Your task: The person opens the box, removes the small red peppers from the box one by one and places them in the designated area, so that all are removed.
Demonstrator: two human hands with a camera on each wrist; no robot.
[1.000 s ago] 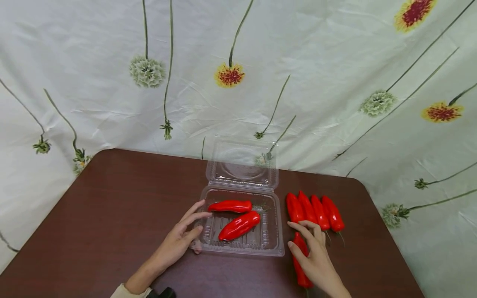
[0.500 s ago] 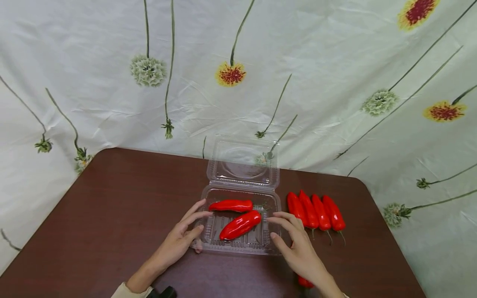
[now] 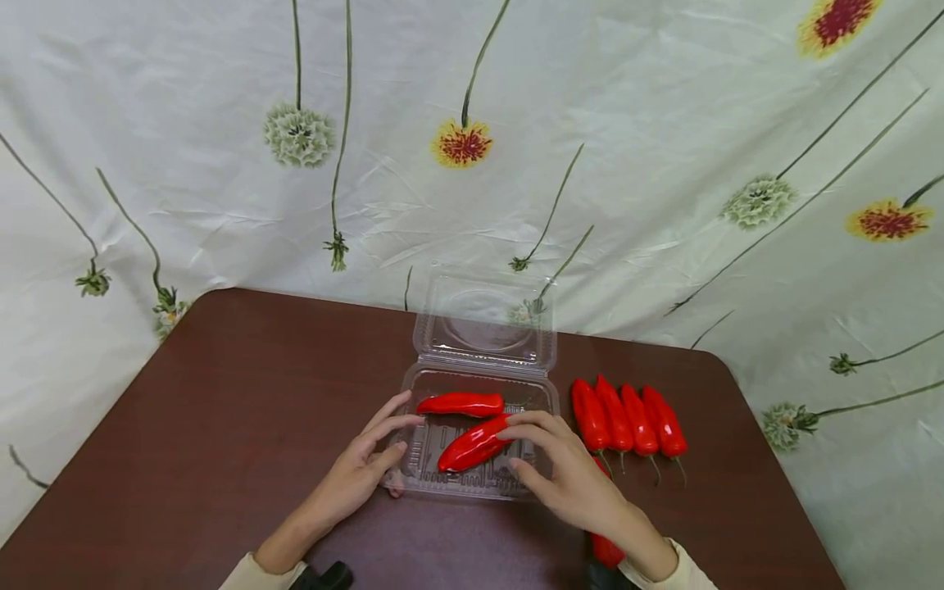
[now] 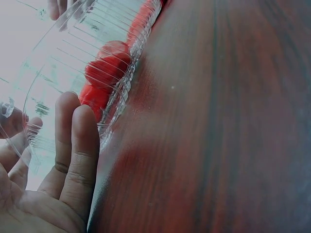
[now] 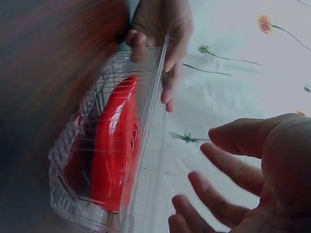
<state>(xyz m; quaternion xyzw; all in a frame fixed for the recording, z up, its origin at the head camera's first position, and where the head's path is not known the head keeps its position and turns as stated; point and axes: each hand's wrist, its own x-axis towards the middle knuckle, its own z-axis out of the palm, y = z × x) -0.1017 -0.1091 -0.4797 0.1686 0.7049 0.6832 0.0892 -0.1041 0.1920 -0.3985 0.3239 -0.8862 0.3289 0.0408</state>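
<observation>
Two red chili peppers lie in the clear plastic container [image 3: 472,493]: an upper pepper [image 3: 460,404] and a slanted lower pepper [image 3: 468,448]. My left hand [image 3: 354,475] holds the container's left edge, with fingers on both sides of the wall. Over the container's right side, my right hand [image 3: 568,471] hovers with relaxed, spread fingers near the lower pepper's right end. The right wrist view shows nothing between those fingers [image 5: 221,160]. A further red pepper [image 3: 606,549] lies on the table, partly hidden under my right forearm.
Several red peppers [image 3: 627,418] lie side by side to the container's right. The container's lid [image 3: 487,324] stands open at the back. Behind the brown table [image 3: 258,393] hangs a flowered white cloth [image 3: 627,98]. A black wrist device [image 3: 330,576] shows at the lower edge.
My right hand has moved left from the pepper beside the container to over the container's right side. The left hand has stayed at the left edge.
</observation>
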